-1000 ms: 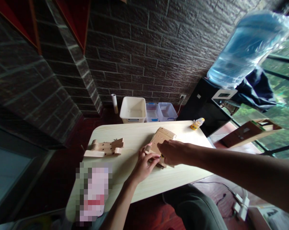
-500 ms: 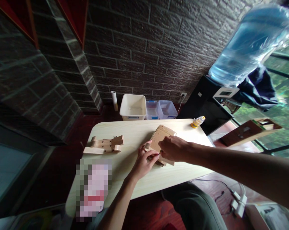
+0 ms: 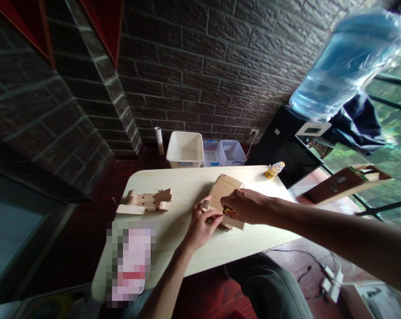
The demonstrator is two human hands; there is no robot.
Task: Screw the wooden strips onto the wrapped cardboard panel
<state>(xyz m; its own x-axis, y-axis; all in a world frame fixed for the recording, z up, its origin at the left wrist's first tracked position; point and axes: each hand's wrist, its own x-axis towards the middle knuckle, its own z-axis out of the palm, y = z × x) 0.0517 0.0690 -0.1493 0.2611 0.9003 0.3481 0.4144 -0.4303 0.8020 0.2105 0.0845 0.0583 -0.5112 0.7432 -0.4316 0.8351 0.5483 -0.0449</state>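
Note:
A light-brown wooden assembly [image 3: 223, 188], with a flat board dotted with small holes, lies tilted on the pale table [image 3: 177, 239]. My right hand [image 3: 242, 204] is closed over the board, gripping what looks like a yellow-and-black screwdriver [image 3: 228, 210] whose tip points left. My left hand [image 3: 202, 223] rests at the assembly's left edge, thumb and forefinger pinched together at the tool's tip; whatever lies between them is too small to make out. A rounded wooden piece [image 3: 205, 204] shows beside its fingers. On the left stands another wooden assembly [image 3: 146, 201] with dark holes.
A small clear bottle with yellow parts [image 3: 274, 169] stands at the table's back right corner. Behind the table are a cream bin [image 3: 185, 148] and clear plastic boxes [image 3: 233, 153]. A blurred pink item [image 3: 134, 257] lies front left. A power strip [image 3: 333, 283] is on the floor.
My right hand has turned slightly, so the yellow part of the tool now shows. My left hand keeps its pinch at nearly the same spot.

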